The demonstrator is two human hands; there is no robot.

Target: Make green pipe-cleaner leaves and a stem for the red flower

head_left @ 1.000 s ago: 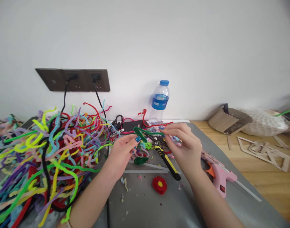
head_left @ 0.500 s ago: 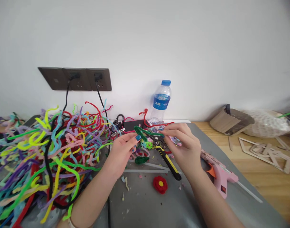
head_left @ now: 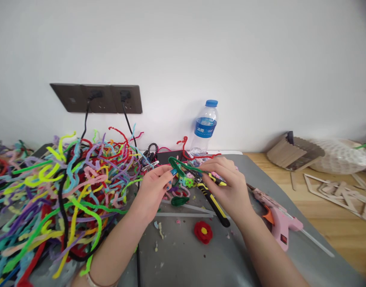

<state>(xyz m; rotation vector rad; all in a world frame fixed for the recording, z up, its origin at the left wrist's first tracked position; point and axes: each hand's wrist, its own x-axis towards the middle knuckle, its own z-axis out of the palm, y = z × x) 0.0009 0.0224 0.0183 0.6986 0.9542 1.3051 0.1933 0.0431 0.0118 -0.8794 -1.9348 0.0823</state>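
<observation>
A dark green pipe cleaner [head_left: 185, 166], bent into a narrow loop at its left end, is stretched between my two hands. My left hand [head_left: 154, 187] pinches it near the bend with thumb and forefinger. My right hand [head_left: 226, 181] has its fingers closed on the other end, which is partly hidden by them. Just under the right hand lie yellow-and-black pliers [head_left: 211, 201]. Below the left fingertips rests a dark green leaf-shaped piece [head_left: 180, 201]. Nearer to me sits a red flower [head_left: 203, 232] with a yellow centre.
A heap of coloured pipe cleaners [head_left: 81, 191] covers the left side. The pink glue gun [head_left: 280, 225] lies right of my right arm. A plastic bottle [head_left: 204, 127] stands against the wall. Clear glue sticks [head_left: 185, 214] and scraps lie on the grey mat [head_left: 177, 259]. Wooden pieces [head_left: 340, 195] are farther right.
My right hand has shifted slightly left and its fingers have slid along the green pipe cleaner. My left hand keeps its pinch. The view has turned slightly.
</observation>
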